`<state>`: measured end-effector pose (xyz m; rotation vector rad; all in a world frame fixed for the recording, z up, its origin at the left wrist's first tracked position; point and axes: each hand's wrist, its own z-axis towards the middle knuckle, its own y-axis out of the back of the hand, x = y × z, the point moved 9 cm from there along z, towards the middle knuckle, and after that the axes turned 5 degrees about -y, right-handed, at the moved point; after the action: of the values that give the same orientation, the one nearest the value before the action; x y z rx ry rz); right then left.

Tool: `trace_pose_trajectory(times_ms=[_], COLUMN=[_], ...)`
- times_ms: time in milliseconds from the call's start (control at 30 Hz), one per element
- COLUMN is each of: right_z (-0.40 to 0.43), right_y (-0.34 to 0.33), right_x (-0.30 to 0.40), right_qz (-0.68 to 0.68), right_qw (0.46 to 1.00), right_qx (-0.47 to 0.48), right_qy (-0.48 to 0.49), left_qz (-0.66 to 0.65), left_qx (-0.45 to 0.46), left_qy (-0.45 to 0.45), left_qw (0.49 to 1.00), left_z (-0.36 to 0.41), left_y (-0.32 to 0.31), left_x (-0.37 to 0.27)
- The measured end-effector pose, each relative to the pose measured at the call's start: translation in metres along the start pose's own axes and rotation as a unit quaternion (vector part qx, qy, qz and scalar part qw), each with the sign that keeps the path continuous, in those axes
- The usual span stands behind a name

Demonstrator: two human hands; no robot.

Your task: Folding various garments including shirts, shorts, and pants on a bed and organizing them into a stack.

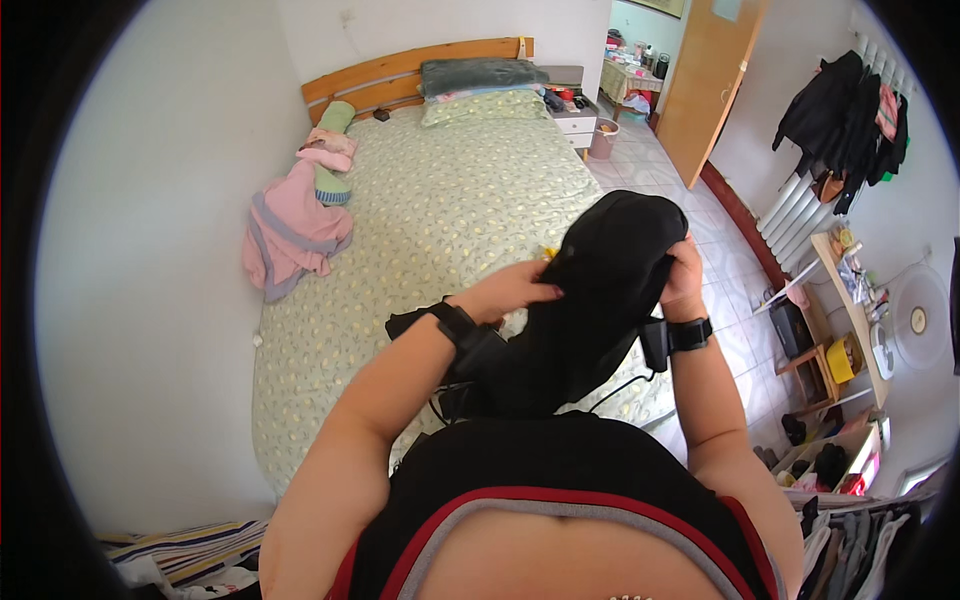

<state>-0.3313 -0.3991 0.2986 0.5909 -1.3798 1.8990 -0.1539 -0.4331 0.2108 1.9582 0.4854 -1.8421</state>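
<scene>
A black cloth garment (600,300) is held up in front of me, over the near right part of a bed with a patterned sheet (450,187). My left hand (514,291) pinches its left edge between thumb and fingers. On the other side, my right hand (682,274) grips the garment's upper right edge. The lower part of the cloth hangs down toward my body and hides part of the bed. More dark fabric lies beneath my left wrist. Each wrist wears a black strap with a device, and a black cable runs near the right one. The kind of garment cannot be told.
A pink and grey cloth (296,229) lies at the bed's left edge, against the wall. Folded bedding (484,90) is at the wooden headboard (360,84). To the right are a waste bin (604,140), an open door (705,82), clothes on a radiator (825,105) and a fan (916,319).
</scene>
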Motion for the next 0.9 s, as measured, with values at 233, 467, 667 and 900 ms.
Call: trace_pose_trajectory(times_ms=[233, 467, 667, 900], right_z=[0.012, 0.025, 0.034, 0.040], right_y=[0.055, 0.052, -0.081, -0.056], right_x=[0.043, 0.085, 0.004, -0.023], right_qz=[-0.379, -0.642, -0.417, -0.138], right_qw=[0.924, 0.725, 0.899, 0.988], right_qx=[-0.043, -0.208, 0.091, -0.061], right_qy=[-0.002, 0.137, 0.101, -0.044], left_qz=[0.155, -0.036, -0.040, 0.148], left_qx=[-0.143, -0.195, -0.005, -0.097], left_qy=[-0.092, -0.191, -0.267, -0.315], left_qw=[0.973, 0.961, 0.963, 0.932], left_z=[-0.002, 0.040, 0.065, 0.035], left_y=[0.087, 0.086, 0.017, 0.020], left_x=[-0.077, -0.153, -0.221, -0.242])
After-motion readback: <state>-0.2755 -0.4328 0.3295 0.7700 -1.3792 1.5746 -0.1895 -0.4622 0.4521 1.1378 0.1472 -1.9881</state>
